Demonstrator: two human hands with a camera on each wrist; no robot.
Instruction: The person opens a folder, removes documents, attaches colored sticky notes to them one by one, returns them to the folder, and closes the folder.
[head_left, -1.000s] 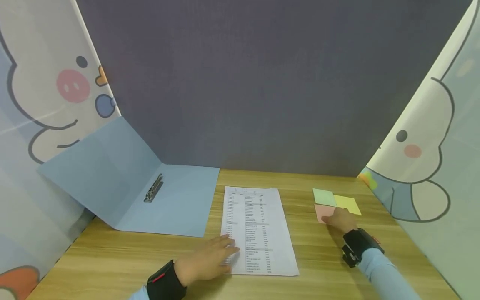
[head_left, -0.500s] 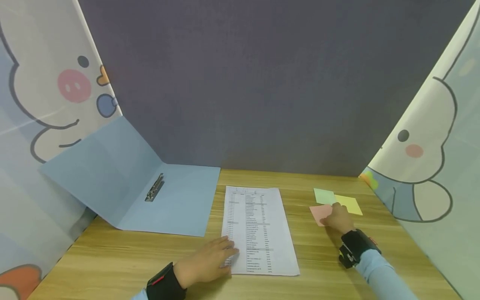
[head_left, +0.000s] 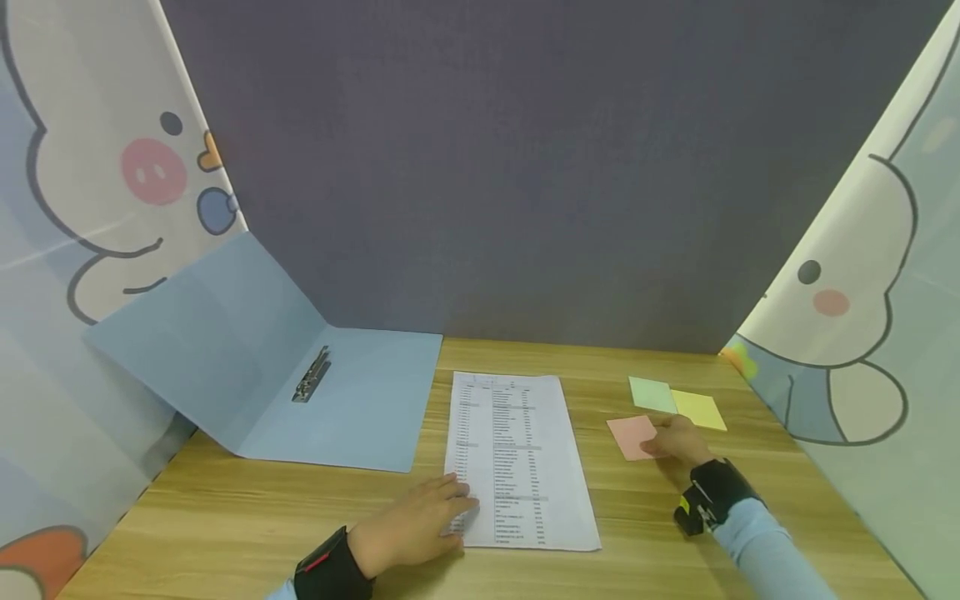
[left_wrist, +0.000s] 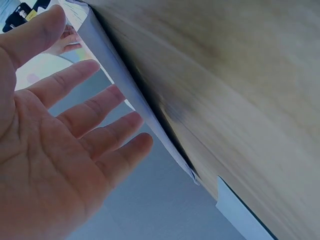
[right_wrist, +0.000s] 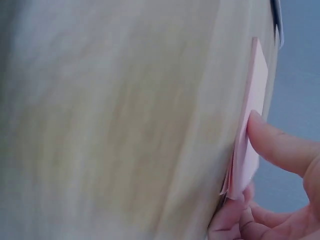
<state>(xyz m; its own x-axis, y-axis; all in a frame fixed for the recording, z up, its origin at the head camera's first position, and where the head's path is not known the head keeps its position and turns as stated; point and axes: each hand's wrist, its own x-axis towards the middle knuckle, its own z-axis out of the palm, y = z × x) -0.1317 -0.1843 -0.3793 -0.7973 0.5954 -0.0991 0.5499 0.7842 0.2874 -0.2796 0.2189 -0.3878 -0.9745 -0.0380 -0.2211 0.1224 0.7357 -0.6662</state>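
Note:
My left hand (head_left: 412,521) rests on the lower left edge of a stack of printed sheets (head_left: 525,467). Its fingers are spread and fairly straight, as the left wrist view shows the hand (left_wrist: 65,145) beside the stack's edge (left_wrist: 132,95). On the right, my right hand (head_left: 682,439) grips the near right corner of a pink sticky note pad (head_left: 630,437). In the right wrist view the thumb lies on the pad's face (right_wrist: 252,100), with curled fingers at its lower end, where a few leaves splay apart. A green sticky note pad (head_left: 652,394) and a yellow one (head_left: 701,410) lie just behind that hand.
An open blue folder (head_left: 360,408) with a metal clip (head_left: 311,377) stands at the left, its cover leaning up against the side panel. A dark panel (head_left: 480,167) closes off the back of the wooden table (head_left: 262,517). Printed cartoon panels flank both sides.
The pink sticky note pad has slid left and toward me, away from the green and yellow pads, with my right hand on it. My left hand stays on the sheets.

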